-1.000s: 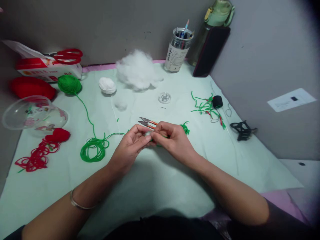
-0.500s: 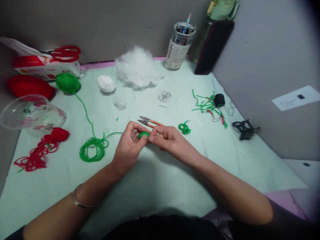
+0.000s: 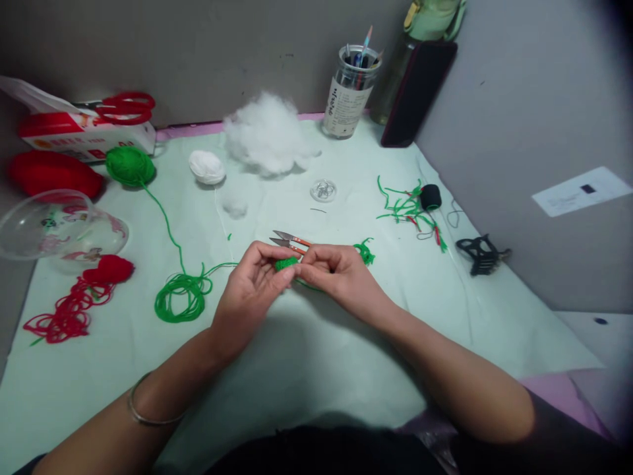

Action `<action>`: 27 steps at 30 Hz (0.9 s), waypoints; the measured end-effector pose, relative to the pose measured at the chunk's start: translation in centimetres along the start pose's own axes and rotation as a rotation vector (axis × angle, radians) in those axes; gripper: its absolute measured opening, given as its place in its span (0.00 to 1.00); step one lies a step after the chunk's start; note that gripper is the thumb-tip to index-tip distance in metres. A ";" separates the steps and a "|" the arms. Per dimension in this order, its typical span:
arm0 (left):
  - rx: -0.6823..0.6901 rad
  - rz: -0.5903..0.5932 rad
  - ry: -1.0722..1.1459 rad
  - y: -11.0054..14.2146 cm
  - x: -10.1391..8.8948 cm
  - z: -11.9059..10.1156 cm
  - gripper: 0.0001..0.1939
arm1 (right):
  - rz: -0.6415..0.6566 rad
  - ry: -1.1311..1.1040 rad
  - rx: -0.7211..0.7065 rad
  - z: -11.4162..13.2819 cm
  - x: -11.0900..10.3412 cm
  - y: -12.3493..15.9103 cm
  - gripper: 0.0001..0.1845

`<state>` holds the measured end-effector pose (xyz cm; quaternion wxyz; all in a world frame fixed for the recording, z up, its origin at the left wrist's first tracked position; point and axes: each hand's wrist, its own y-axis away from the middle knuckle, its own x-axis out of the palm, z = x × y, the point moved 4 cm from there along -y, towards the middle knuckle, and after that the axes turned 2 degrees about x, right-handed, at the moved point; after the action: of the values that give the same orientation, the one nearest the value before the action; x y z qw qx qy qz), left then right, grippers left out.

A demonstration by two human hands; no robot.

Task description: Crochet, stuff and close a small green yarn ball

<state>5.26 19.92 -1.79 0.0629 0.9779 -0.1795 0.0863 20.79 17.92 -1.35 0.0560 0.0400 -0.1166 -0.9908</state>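
A small green crocheted piece [image 3: 287,264] is pinched between the thumb and fingers of my left hand [image 3: 252,280]. My right hand [image 3: 336,270] is closed at the piece's right edge; its fingertips touch there, and whatever lies between them is hidden. A green strand runs out beneath my right fingers. Just beyond both hands lie thread snips [image 3: 291,241] with orange handles, partly covered by my right hand. Green yarn [image 3: 220,266] leads from a loose green coil [image 3: 180,298] toward my left hand. A small green yarn bundle [image 3: 366,252] shows behind my right hand.
White stuffing [image 3: 270,135], a white yarn ball [image 3: 206,167] and a green ball [image 3: 129,165] sit at the back. Left are red yarn [image 3: 69,307] and a clear plastic cup [image 3: 64,224]. Right are yarn scraps [image 3: 408,204], black thread [image 3: 430,196] and a claw clip [image 3: 479,254].
The view has shifted slightly. My right hand has turned a little and now covers part of the small green bundle and snips. More of the green piece's textured top shows.
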 end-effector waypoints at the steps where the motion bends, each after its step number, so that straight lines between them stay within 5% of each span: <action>1: -0.002 -0.001 -0.004 0.0 -0.1 0.1 0.06 | 0.000 0.023 -0.017 0.0 0.0 0.0 0.16; 9: 0.034 -0.053 -0.004 -0.6 0.0 0.4 0.07 | 0.108 0.039 -0.066 0.9 1.1 0.8 0.12; 27: -0.123 0.122 0.153 -0.9 -0.7 1.6 0.09 | -0.059 0.054 -0.086 0.7 0.0 0.6 0.12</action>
<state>5.15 20.70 -3.56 0.1309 0.9500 -0.2385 0.1532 20.76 17.51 -0.54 0.0313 0.0675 -0.0713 -0.9947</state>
